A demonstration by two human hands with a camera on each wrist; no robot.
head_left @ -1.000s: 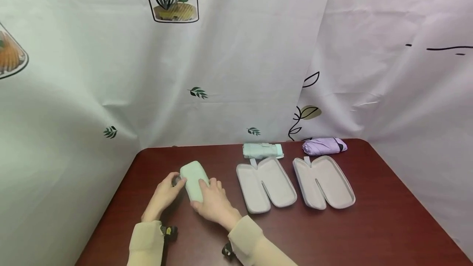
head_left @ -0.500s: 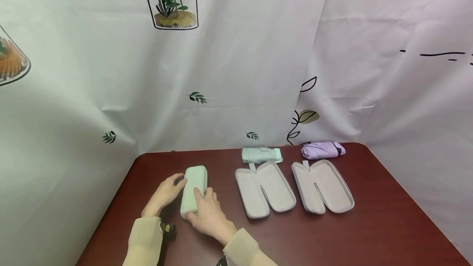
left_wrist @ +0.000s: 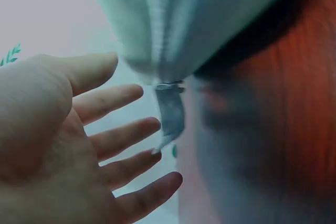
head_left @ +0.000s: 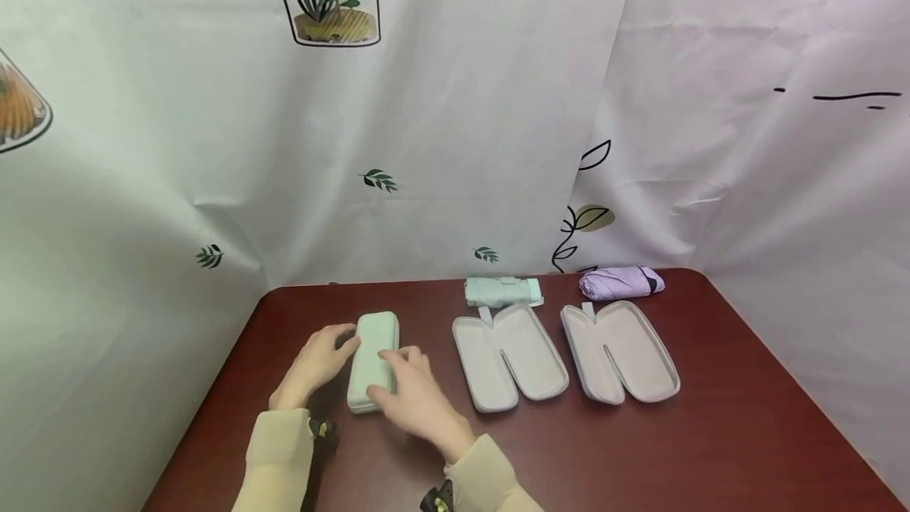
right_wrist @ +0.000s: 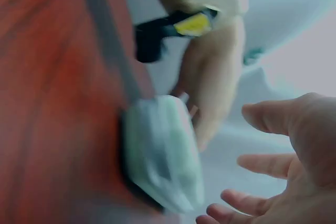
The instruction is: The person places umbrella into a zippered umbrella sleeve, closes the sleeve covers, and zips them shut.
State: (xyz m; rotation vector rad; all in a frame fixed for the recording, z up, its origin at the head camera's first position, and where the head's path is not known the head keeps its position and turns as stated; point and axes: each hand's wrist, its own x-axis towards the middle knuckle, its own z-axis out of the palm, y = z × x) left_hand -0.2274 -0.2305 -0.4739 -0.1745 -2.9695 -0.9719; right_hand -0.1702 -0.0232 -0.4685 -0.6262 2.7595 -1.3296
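Observation:
A closed mint-green zip case (head_left: 374,354) lies lengthwise on the left part of the table. My left hand (head_left: 317,364) is at its left side, thumb and fingertips right at the case's edge. The left wrist view shows that hand with fingers (left_wrist: 137,139) spread and extended, beside the blurred case and its grey pull tab (left_wrist: 170,111). Over the case's lower right side hovers my right hand (head_left: 415,395), thumb and fingers apart. In the right wrist view the right hand (right_wrist: 299,156) has loosely extended fingers, and the end of the case (right_wrist: 163,153) shows with its zipper seam.
Two opened cases with pale interiors lie to the right, one in the middle (head_left: 536,362) and one further right (head_left: 643,362). Behind them are a folded mint umbrella (head_left: 501,291) and a folded lilac umbrella (head_left: 617,283). White printed cloth (head_left: 455,125) hangs behind the dark red table (head_left: 640,457).
The mint-green case has turned from a slant to nearly straight and settled on the table. My right hand has come off it slightly toward the right; the left stays at its left side.

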